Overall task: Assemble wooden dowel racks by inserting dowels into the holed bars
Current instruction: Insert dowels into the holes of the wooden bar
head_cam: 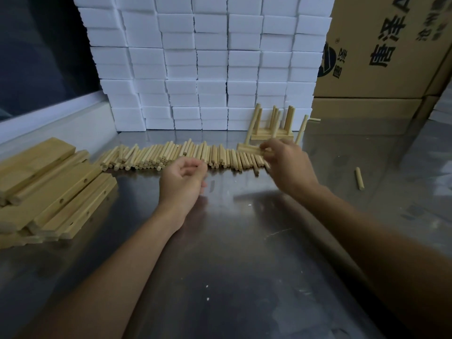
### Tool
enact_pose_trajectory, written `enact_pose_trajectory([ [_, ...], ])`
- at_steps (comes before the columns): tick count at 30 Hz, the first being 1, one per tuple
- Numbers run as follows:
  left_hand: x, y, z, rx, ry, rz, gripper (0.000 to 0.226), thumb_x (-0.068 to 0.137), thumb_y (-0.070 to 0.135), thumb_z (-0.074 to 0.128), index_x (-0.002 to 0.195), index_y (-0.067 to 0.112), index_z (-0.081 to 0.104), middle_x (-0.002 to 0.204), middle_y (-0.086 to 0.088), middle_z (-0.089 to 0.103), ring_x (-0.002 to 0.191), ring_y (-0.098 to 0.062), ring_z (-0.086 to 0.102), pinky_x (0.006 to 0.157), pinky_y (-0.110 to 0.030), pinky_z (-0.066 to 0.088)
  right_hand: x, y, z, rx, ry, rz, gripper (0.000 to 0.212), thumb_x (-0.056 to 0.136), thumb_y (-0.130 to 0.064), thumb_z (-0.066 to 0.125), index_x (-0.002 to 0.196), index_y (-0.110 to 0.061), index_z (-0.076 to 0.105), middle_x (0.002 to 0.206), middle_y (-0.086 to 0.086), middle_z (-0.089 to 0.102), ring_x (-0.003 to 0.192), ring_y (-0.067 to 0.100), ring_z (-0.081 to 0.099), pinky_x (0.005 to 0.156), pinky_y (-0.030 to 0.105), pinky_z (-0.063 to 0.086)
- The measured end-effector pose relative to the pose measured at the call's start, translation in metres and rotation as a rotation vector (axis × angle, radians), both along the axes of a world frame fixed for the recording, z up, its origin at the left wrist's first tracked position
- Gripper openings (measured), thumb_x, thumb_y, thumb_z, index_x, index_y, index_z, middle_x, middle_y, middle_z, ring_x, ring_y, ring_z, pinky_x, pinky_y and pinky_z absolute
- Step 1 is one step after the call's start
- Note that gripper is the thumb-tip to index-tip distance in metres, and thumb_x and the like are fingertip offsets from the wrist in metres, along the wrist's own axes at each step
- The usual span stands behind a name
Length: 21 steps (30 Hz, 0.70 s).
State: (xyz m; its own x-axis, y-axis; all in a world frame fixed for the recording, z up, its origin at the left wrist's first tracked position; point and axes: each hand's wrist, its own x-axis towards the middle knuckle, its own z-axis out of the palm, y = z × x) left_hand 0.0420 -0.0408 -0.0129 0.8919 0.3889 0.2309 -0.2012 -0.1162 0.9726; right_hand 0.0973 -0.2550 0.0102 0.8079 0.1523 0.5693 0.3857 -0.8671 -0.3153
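Note:
A long row of loose wooden dowels (pixel 171 155) lies across the steel table (pixel 232 253). Holed wooden bars (pixel 61 192) are piled at the left. An assembled rack (pixel 272 129) with upright dowels stands at the back right. In front of it lies a second holed bar (pixel 248 148) with a dowel leaning up from its left end. My right hand (pixel 287 162) pinches this bar's right end, above the dowel row. My left hand (pixel 183 182) hovers just in front of the dowels, fingers loosely curled, holding nothing that I can see.
White foam blocks (pixel 208 64) are stacked as a wall behind the work area. Cardboard boxes (pixel 381 50) stand at the back right. One stray dowel (pixel 359 178) lies on the table at the right, another (pixel 315 119) by the boxes.

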Motion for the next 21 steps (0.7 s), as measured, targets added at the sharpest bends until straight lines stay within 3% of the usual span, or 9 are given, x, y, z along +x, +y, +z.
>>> enact_pose_trajectory([
  [2,0.005,0.002,-0.004,0.166,-0.021,0.083,0.015,0.089,0.012,0.068,0.078,0.022,0.067,0.072,0.001,0.07,0.062,-0.013,0.062,0.06,-0.026,0.052,0.026,-0.013,0.006,0.006,0.032,-0.054,0.031,0.091,-0.003,0.061,0.119,-0.017,0.064,0.116,0.009,0.063,0.097,0.026,0.06,0.082,0.04,0.051],
  [5,0.011,0.005,-0.008,0.156,0.03,0.103,0.018,0.086,0.009,0.066,0.071,0.02,0.067,0.065,0.003,0.067,0.059,-0.014,0.058,0.062,-0.032,0.05,0.064,-0.028,0.009,-0.019,0.09,-0.1,0.029,0.092,0.0,0.059,0.116,-0.015,0.065,0.115,0.011,0.065,0.101,0.028,0.061,0.087,0.045,0.054],
  [9,0.015,0.008,-0.011,0.153,0.068,0.095,0.016,0.085,0.012,0.065,0.071,0.02,0.067,0.064,-0.002,0.066,0.062,-0.02,0.06,0.07,-0.045,0.056,0.11,-0.039,0.003,-0.119,0.123,-0.136,0.019,0.094,-0.008,0.06,0.111,-0.016,0.068,0.111,0.011,0.066,0.094,0.027,0.06,0.073,0.034,0.046],
  [15,0.014,0.006,-0.011,0.173,0.077,0.122,0.017,0.084,0.016,0.067,0.068,0.021,0.067,0.058,0.0,0.065,0.059,-0.019,0.061,0.067,-0.044,0.057,0.147,-0.036,-0.011,-0.142,0.185,-0.184,0.015,0.094,-0.021,0.062,0.105,-0.02,0.072,0.109,0.008,0.068,0.102,0.031,0.06,0.072,0.034,0.043],
  [18,0.013,0.005,-0.01,0.172,0.081,0.135,0.017,0.083,0.018,0.068,0.067,0.02,0.067,0.058,-0.001,0.064,0.06,-0.021,0.063,0.067,-0.043,0.058,0.157,-0.03,-0.013,-0.114,0.188,-0.171,0.019,0.094,-0.013,0.059,0.103,-0.017,0.075,0.111,0.01,0.068,0.101,0.032,0.06,0.074,0.035,0.046],
  [21,0.011,0.004,-0.009,0.181,0.089,0.14,0.017,0.084,0.02,0.068,0.067,0.021,0.067,0.058,-0.001,0.065,0.063,-0.023,0.065,0.066,-0.04,0.057,0.162,-0.026,-0.013,-0.109,0.212,-0.173,0.028,0.094,-0.007,0.054,0.113,-0.015,0.072,0.123,0.013,0.058,0.108,0.032,0.056,0.085,0.037,0.046],
])
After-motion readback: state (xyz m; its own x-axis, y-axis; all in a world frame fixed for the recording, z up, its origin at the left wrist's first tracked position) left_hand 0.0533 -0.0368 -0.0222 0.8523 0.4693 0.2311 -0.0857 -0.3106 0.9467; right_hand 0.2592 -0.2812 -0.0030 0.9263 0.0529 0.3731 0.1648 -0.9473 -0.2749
